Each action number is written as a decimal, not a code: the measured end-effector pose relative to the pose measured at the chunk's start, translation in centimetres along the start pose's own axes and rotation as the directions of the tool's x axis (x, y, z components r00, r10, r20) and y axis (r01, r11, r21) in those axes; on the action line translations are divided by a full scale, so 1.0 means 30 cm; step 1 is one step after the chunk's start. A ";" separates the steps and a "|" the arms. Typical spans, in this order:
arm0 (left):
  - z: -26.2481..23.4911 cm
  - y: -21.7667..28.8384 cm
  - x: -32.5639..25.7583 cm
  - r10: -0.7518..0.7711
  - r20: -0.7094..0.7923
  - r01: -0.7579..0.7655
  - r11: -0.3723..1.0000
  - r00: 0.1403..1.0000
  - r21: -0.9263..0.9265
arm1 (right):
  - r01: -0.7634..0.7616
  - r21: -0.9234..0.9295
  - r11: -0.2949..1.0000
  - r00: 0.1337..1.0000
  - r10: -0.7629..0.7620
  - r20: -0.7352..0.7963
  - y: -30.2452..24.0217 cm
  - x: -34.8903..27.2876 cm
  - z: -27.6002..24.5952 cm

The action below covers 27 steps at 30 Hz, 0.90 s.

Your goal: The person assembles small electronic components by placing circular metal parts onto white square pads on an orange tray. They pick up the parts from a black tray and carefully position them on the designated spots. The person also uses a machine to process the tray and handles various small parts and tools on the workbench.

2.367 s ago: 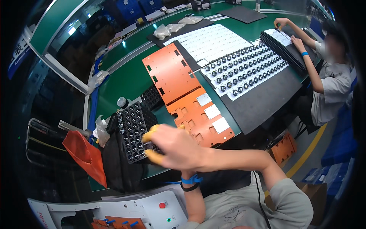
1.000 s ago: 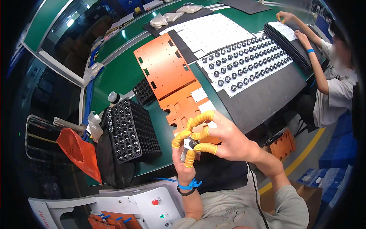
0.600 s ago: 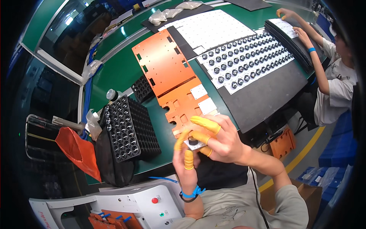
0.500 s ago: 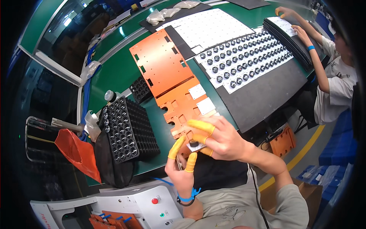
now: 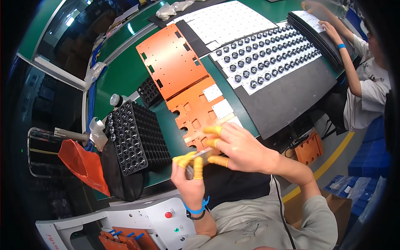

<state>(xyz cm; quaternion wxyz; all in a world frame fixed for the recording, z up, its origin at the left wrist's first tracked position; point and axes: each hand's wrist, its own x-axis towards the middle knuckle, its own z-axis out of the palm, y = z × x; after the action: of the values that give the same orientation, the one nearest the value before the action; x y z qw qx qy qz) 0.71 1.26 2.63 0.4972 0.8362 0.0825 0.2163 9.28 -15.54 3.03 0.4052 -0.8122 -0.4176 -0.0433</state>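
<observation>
Between my hands is a small white square board point(image 5: 201, 153), seen nearly edge-on and smeared by motion. My left hand point(image 5: 188, 179), with yellow finger covers, pinches its left end. Something shiny shows between that hand's fingers, too blurred to name. My right hand point(image 5: 246, 150), also in yellow finger covers, is at the board's other end with its fingers spread; whether they touch it is unclear. Both hands are over the near end of an orange fixture plate point(image 5: 196, 109), on which white square boards point(image 5: 223, 109) lie along the right side.
Black trays of round cells point(image 5: 132, 139) stand to the left, beside a red bag point(image 5: 81, 166). White sheets bearing rows of black round parts point(image 5: 266, 62) lie on a black mat point(image 5: 287, 104). A co-worker's hands point(image 5: 327, 27) are over a stack of black sheets point(image 5: 314, 41) at the far right.
My left hand has moved slightly left and up. The small board has tipped from showing its face and black round part to nearly edge-on. My right hand's fingers have spread.
</observation>
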 end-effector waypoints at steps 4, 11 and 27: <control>0.018 -0.066 0.011 -0.134 -0.191 0.154 0.984 0.972 0.091 | 0.067 -0.193 0.979 0.987 -0.093 -0.130 0.033 0.015 -0.009; 0.016 -0.105 0.049 -0.248 -0.140 0.276 0.930 0.959 0.241 | 0.096 -0.151 0.984 0.988 -0.114 -0.109 0.028 0.001 0.010; -0.018 -0.171 0.073 -0.342 0.134 0.303 0.921 0.930 0.245 | 0.268 -0.079 0.960 0.957 -0.275 -0.091 -0.060 0.077 0.087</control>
<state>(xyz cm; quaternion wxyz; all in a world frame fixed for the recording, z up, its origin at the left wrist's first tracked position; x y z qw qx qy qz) 2.81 4.98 -0.99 0.4355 0.8766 0.1992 0.0469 8.79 -11.67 3.32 0.3893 -0.7566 -0.5025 -0.1533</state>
